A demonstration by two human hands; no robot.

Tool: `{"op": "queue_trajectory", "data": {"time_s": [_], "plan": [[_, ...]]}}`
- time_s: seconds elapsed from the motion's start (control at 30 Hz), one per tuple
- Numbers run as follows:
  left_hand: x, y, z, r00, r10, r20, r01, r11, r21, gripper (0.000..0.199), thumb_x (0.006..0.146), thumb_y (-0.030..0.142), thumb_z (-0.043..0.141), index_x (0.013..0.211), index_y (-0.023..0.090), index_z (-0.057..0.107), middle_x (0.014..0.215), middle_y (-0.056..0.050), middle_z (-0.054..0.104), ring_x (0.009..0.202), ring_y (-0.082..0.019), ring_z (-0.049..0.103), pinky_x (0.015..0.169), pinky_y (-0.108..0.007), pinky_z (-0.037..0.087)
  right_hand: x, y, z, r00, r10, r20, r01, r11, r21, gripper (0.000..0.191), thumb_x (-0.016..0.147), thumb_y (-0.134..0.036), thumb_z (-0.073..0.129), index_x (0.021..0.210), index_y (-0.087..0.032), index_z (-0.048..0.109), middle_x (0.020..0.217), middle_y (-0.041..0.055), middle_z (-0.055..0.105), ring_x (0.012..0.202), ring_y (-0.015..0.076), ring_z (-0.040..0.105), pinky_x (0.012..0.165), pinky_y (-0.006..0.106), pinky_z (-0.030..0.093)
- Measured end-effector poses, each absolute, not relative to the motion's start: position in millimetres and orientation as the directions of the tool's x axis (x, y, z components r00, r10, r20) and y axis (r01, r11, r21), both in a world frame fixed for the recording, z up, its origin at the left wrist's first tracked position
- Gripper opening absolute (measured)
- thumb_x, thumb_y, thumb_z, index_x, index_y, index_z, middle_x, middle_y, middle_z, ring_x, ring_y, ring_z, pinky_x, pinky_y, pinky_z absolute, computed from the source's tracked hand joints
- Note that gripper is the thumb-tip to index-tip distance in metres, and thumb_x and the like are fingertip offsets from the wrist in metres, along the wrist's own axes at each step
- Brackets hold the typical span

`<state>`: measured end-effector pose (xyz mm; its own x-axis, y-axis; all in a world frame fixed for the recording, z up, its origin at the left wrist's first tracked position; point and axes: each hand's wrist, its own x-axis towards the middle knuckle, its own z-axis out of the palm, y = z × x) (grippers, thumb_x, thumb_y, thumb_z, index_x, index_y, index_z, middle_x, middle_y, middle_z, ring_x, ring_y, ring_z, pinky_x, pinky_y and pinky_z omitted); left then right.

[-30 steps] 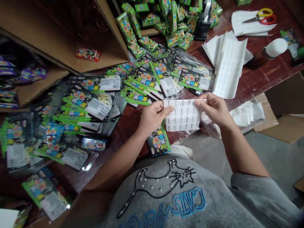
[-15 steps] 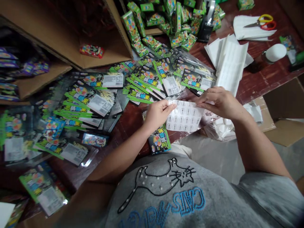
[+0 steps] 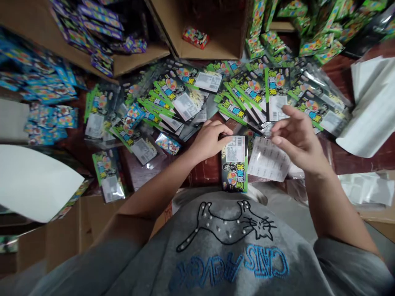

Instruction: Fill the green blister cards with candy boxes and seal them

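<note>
Just below my chest lies a black and green candy packet (image 3: 234, 168) with a white barcode label at its upper end. My left hand (image 3: 210, 139) is at its top left corner, fingers bent, thumb and forefinger on the edge. My right hand (image 3: 298, 139) is raised to the right, thumb and middle finger close together, forefinger lifted. At those fingertips shows a small clear, shiny piece (image 3: 268, 128) that looks like a sticker. Below that hand a white sticker sheet (image 3: 268, 159) printed with rows of round marks lies beside the packet.
Fanned piles of similar packets (image 3: 187, 105) cover the table behind my hands. Open cardboard boxes (image 3: 212, 49) stand at the back, one with a red candy box (image 3: 196, 38) inside. Blue candy packs (image 3: 51, 123) lie left; white paper sheets (image 3: 367, 127) are at right.
The sticker sheet, held between both hands before, now lies on the table. My left hand has gone to the packet, and my right hand has lifted away. The view has swung left.
</note>
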<state>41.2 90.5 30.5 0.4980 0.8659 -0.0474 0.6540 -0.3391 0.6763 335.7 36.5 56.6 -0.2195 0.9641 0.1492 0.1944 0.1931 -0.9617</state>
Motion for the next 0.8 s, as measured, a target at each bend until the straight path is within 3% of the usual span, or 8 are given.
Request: {"op": "queue_trajectory", "data": {"time_s": [0.17, 0.33, 0.53, 0.7, 0.8], "plan": [[22, 81, 56, 0.507, 0.848, -0.152, 0.344, -0.037, 0.938, 0.012, 0.093, 0.029, 0.078, 0.101, 0.020, 0.079, 0.104, -0.004, 0.081, 0.094, -0.018, 0.074, 0.088, -0.032, 0.057, 289, 54, 55, -0.292, 0.951, 0.104, 0.190, 0.164, -0.968, 0.082, 0.094, -0.054, 0.077, 0.164, -0.041, 0.037, 0.137, 0.0082, 0.064, 0.111, 0.0252, 0.071, 0.100, 0.046, 0.066], [13, 79, 63, 0.428, 0.879, -0.209, 0.246, 0.110, 0.963, 0.011, 0.092, 0.028, 0.078, 0.094, 0.018, 0.081, 0.096, -0.004, 0.083, 0.087, -0.016, 0.077, 0.086, -0.031, 0.061, 267, 63, 59, -0.357, 0.933, 0.036, 0.248, 0.132, -0.960, 0.094, 0.092, -0.058, 0.079, 0.171, -0.045, 0.029, 0.151, 0.0081, 0.061, 0.119, 0.0281, 0.069, 0.098, 0.047, 0.070], [-1, 70, 54, 0.444, 0.881, -0.162, 0.286, 0.032, 0.958, 0.012, 0.089, 0.028, 0.085, 0.098, 0.021, 0.086, 0.101, -0.004, 0.085, 0.093, -0.018, 0.079, 0.089, -0.030, 0.062, 255, 52, 48, -0.333, 0.933, 0.139, 0.236, 0.225, -0.945, 0.093, 0.100, -0.037, 0.074, 0.173, -0.052, 0.018, 0.154, 0.0040, 0.059, 0.139, 0.0274, 0.063, 0.102, 0.044, 0.069], [-8, 52, 47, 0.437, 0.897, -0.071, 0.255, -0.047, 0.966, 0.017, 0.093, 0.027, 0.081, 0.109, 0.021, 0.083, 0.110, -0.005, 0.085, 0.099, -0.018, 0.079, 0.094, -0.031, 0.062, 256, 17, 43, -0.418, 0.868, 0.269, 0.335, 0.423, -0.842, 0.086, 0.105, -0.023, 0.064, 0.170, -0.060, 0.022, 0.166, -0.0012, 0.055, 0.123, 0.0289, 0.077, 0.109, 0.058, 0.065], [-6, 46, 48, 0.479, 0.878, 0.005, 0.268, -0.152, 0.951, 0.012, 0.098, 0.026, 0.076, 0.107, 0.021, 0.082, 0.111, -0.006, 0.084, 0.102, -0.019, 0.078, 0.095, -0.032, 0.060, 261, 15, 56, -0.454, 0.837, 0.305, 0.309, 0.469, -0.828, 0.096, 0.102, -0.018, 0.067, 0.167, -0.067, 0.015, 0.170, -0.0041, 0.050, 0.125, 0.0280, 0.075, 0.101, 0.054, 0.068]]}}
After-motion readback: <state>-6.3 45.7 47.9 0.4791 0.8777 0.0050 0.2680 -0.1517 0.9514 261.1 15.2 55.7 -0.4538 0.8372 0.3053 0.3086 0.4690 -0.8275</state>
